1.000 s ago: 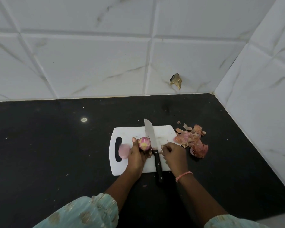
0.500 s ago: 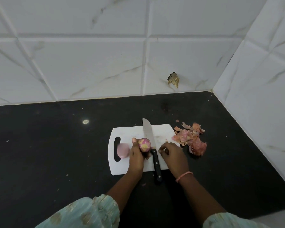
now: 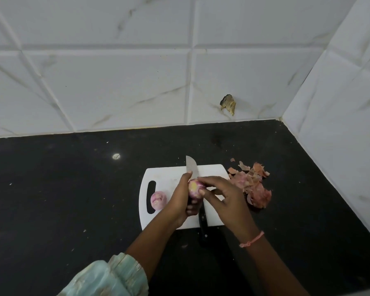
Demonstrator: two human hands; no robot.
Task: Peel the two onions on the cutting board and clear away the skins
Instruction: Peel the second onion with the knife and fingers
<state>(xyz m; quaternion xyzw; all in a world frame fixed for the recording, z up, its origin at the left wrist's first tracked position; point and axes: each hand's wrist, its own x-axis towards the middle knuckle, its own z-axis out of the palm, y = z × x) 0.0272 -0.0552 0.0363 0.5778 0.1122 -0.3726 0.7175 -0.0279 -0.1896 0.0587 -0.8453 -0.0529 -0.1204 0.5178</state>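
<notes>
Two onions are in view on a white cutting board (image 3: 171, 176) set on a dark counter (image 3: 73, 199). One onion (image 3: 158, 200) lies free near the board's handle slot. The left hand (image 3: 179, 201) curls around the second onion (image 3: 195, 189), holding it raised above the board, while the right hand (image 3: 220, 195) reaches its fingertips onto that onion's top (whether they pinch skin is unclear). A knife (image 3: 192, 167) lies on the board directly beneath both hands, blade pointing away. Loose skins (image 3: 252, 184) sit piled off the board's right edge. Risk, as I judge it: a slippery onion could drop onto the blade, or a hand brush it; skins could scatter further.
</notes>
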